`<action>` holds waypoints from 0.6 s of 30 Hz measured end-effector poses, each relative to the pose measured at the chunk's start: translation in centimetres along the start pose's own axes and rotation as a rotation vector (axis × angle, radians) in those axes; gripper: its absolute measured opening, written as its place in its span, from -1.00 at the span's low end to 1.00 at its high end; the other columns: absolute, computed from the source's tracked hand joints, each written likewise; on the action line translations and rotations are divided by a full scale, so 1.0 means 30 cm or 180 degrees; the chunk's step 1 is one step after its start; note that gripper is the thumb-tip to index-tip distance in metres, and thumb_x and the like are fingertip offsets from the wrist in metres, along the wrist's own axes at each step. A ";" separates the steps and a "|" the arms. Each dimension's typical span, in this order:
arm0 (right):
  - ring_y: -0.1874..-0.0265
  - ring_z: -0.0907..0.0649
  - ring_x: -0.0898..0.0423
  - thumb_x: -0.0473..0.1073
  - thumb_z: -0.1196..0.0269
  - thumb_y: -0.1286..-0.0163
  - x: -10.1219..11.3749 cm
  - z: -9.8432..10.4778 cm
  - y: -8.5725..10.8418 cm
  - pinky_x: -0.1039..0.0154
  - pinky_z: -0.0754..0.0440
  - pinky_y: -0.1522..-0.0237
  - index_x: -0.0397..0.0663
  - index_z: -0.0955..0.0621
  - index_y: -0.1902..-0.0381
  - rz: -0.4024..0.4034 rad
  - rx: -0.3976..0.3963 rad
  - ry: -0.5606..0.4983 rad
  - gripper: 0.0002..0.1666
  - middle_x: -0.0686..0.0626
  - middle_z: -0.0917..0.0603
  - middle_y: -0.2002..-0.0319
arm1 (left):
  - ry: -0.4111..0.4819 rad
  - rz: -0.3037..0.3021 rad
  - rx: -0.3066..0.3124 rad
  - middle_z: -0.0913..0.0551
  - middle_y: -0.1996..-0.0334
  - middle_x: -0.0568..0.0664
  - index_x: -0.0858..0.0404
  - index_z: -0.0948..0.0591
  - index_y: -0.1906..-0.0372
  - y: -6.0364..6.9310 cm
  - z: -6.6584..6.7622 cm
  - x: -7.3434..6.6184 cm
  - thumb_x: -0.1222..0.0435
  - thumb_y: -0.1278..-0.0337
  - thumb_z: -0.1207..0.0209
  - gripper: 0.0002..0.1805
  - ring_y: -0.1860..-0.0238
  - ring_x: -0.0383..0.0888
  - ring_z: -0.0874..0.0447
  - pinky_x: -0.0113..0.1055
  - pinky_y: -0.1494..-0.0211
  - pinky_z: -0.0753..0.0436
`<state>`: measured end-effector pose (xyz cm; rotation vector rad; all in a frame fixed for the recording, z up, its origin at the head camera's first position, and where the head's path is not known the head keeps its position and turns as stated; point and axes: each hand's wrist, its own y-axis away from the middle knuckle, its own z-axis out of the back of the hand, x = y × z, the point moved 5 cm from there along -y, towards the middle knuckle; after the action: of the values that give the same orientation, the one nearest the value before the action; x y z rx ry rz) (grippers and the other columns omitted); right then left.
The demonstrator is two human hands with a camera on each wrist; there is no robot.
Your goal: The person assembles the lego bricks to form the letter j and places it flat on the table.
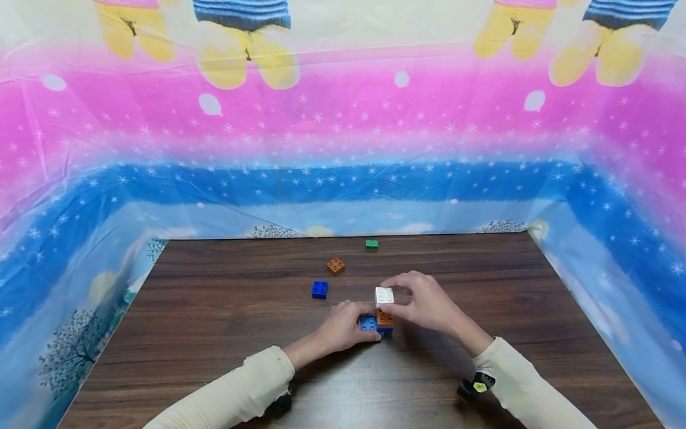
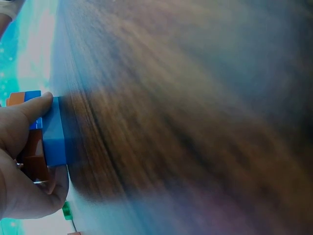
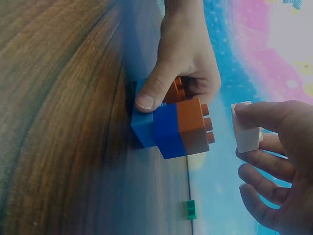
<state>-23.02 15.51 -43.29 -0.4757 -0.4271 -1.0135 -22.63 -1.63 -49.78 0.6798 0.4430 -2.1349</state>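
A small stack of toy building bricks stands on the table in front of me. At its bottom is a light blue brick (image 3: pixel 143 130), with a dark blue brick (image 3: pixel 167 133) on one end and an orange brick (image 3: pixel 192 126) on top of that. Another orange brick (image 2: pixel 34 159) sits on the light blue one, partly behind my left hand. My left hand (image 1: pixel 341 328) grips the base between thumb and fingers. Between thumb and fingertips, my right hand (image 1: pixel 430 302) pinches a white brick (image 1: pixel 384 296) just above the upper orange brick, apart from its studs.
Farther back on the wooden table (image 1: pixel 225 310) lie a loose blue brick (image 1: pixel 319 289), an orange brick (image 1: pixel 335 266) and a green brick (image 1: pixel 371 244). A printed cloth (image 1: pixel 343 179) hangs along the table's back and sides.
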 end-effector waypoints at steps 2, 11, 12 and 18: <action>0.08 -0.66 0.05 0.07 -0.50 -0.26 0.003 -0.001 0.008 0.04 -0.64 0.11 0.12 -0.73 -0.09 0.0015 0.0002 0.0002 -0.54 0.12 -0.74 0.06 | -0.0002 -0.0007 -0.0002 -0.79 0.08 -0.16 0.09 -0.72 -0.14 0.000 0.000 0.000 0.04 -0.11 -0.48 -0.51 0.20 -0.27 -0.60 -0.23 0.06 -0.48; 0.05 -0.68 0.02 0.06 -0.49 -0.27 0.016 -0.008 0.036 0.00 -0.65 0.09 0.07 -0.72 -0.08 0.0157 0.0051 -0.0036 -0.55 0.07 -0.75 0.01 | 0.0046 0.0006 0.0001 -0.78 0.04 -0.17 0.07 -0.71 -0.17 -0.001 -0.001 -0.001 0.05 -0.11 -0.48 -0.49 0.17 -0.29 -0.62 -0.19 0.00 -0.49; 0.05 -0.68 0.02 0.06 -0.49 -0.27 0.015 -0.011 0.038 -0.01 -0.65 0.08 0.08 -0.72 -0.08 0.0143 0.0059 -0.0052 -0.55 0.08 -0.75 0.01 | 0.0048 0.0011 0.0003 -0.78 0.05 -0.17 0.07 -0.72 -0.16 0.000 -0.001 -0.001 0.05 -0.11 -0.48 -0.50 0.18 -0.29 -0.61 -0.20 0.00 -0.48; 0.05 -0.67 0.08 0.08 -0.49 -0.26 0.004 -0.028 0.052 0.00 -0.65 0.06 0.12 -0.73 -0.06 0.0151 0.0057 -0.0042 -0.56 0.13 -0.74 0.06 | 0.0047 0.0052 0.0010 -0.78 0.06 -0.16 0.07 -0.73 -0.13 0.002 0.001 -0.003 0.04 -0.11 -0.48 -0.53 0.23 -0.29 -0.57 -0.24 0.05 -0.47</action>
<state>-21.50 15.65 -44.18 -0.4746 -0.4343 -0.9604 -22.55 -1.63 -49.71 0.6990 0.4407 -2.1169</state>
